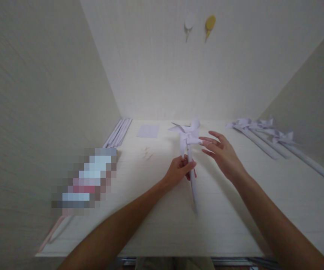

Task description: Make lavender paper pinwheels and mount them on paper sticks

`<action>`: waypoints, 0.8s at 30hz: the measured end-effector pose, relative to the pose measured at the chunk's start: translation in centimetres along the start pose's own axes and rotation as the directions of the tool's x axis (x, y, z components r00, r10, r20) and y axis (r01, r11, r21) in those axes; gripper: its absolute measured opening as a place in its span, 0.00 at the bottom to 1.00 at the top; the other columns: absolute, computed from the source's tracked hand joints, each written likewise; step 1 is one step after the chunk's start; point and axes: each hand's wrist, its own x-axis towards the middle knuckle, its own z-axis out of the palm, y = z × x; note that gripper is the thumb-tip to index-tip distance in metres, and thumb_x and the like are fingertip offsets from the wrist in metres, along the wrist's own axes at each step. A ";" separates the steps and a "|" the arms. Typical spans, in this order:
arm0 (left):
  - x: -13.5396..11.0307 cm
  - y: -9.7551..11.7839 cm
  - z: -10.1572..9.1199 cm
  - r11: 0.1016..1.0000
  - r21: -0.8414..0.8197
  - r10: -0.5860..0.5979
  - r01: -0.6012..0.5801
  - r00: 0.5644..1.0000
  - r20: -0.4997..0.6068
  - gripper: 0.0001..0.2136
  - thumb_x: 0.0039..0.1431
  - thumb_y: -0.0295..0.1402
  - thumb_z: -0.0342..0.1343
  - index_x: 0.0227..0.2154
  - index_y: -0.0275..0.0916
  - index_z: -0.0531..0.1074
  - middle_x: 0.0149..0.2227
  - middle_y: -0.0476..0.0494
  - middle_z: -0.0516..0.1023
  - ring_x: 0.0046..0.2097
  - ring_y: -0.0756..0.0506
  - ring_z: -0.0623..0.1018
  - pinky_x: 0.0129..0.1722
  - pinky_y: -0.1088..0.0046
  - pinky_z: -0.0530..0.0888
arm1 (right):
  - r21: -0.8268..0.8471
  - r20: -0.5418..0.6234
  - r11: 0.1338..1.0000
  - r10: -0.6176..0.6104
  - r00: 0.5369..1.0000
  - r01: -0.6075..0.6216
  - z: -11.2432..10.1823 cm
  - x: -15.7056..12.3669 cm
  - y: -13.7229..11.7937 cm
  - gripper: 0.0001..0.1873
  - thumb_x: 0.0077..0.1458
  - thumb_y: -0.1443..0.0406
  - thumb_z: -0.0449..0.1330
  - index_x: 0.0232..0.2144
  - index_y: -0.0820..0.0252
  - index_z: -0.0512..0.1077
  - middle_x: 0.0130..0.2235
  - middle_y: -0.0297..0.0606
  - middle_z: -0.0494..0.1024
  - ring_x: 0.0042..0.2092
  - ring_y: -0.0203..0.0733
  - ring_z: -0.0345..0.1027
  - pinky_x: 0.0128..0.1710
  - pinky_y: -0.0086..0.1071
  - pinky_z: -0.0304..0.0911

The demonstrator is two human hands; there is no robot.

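Note:
A white paper pinwheel (187,134) stands on a rolled white paper stick (192,183) above the middle of the white table (162,225). My left hand (178,170) is closed around the stick just below the wheel. My right hand (221,153) is open beside the wheel, fingers stretched out and fingertips touching or nearly touching a blade on its right side.
Several finished pinwheels (263,129) lie at the far right of the table. A bundle of rolled paper sticks (119,133) lies at the far left, a square paper sheet (147,131) beside it. Small bits (147,152) lie nearby. A blurred-out object (87,180) sits at left. Walls close in on three sides.

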 end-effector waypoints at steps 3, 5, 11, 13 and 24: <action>0.0 -0.1 0.0 1.000 0.022 -0.011 0.010 0.999 0.038 0.17 0.41 0.45 0.56 0.22 0.35 0.61 0.15 0.51 0.69 0.14 0.55 0.66 0.14 0.80 0.64 | 0.061 0.088 0.994 0.089 0.992 -0.094 0.2 1.8 -1.0 0.23 0.38 0.60 0.63 0.39 0.55 0.63 0.36 0.35 0.73 0.37 0.37 0.67 0.37 0.33 0.62; 0.0 -0.2 0.1 0.999 0.041 -0.015 0.013 0.998 0.055 0.18 0.41 0.46 0.56 0.22 0.35 0.61 0.15 0.51 0.69 0.14 0.55 0.65 0.14 0.80 0.64 | 0.078 0.154 0.989 0.109 0.982 -0.122 0.2 2.5 -1.2 0.19 0.38 0.61 0.63 0.35 0.58 0.66 0.32 0.33 0.73 0.32 0.34 0.67 0.34 0.30 0.62; 0.0 -0.2 0.1 0.998 0.059 -0.036 0.031 0.995 0.089 0.19 0.40 0.48 0.56 0.21 0.35 0.61 0.14 0.52 0.68 0.14 0.56 0.65 0.14 0.80 0.63 | 0.066 0.228 0.978 0.177 0.958 -0.196 0.5 3.1 -1.4 0.11 0.37 0.63 0.64 0.24 0.64 0.70 0.23 0.31 0.71 0.24 0.28 0.63 0.27 0.24 0.62; 0.0 0.0 0.2 0.998 0.056 -0.038 0.033 0.995 0.089 0.18 0.40 0.47 0.56 0.22 0.35 0.61 0.14 0.52 0.68 0.14 0.56 0.65 0.14 0.81 0.63 | 0.055 0.238 0.972 0.209 0.949 -0.228 0.7 3.0 -1.5 0.09 0.38 0.63 0.64 0.21 0.65 0.70 0.22 0.32 0.71 0.24 0.29 0.64 0.27 0.25 0.64; 0.0 0.1 0.2 0.997 0.068 -0.052 0.045 0.992 0.117 0.18 0.41 0.46 0.56 0.21 0.36 0.61 0.14 0.52 0.68 0.14 0.56 0.64 0.14 0.80 0.62 | 0.097 0.215 0.954 0.260 0.941 -0.285 0.9 3.0 -1.4 0.11 0.36 0.66 0.66 0.13 0.65 0.68 0.17 0.32 0.70 0.21 0.29 0.65 0.24 0.23 0.67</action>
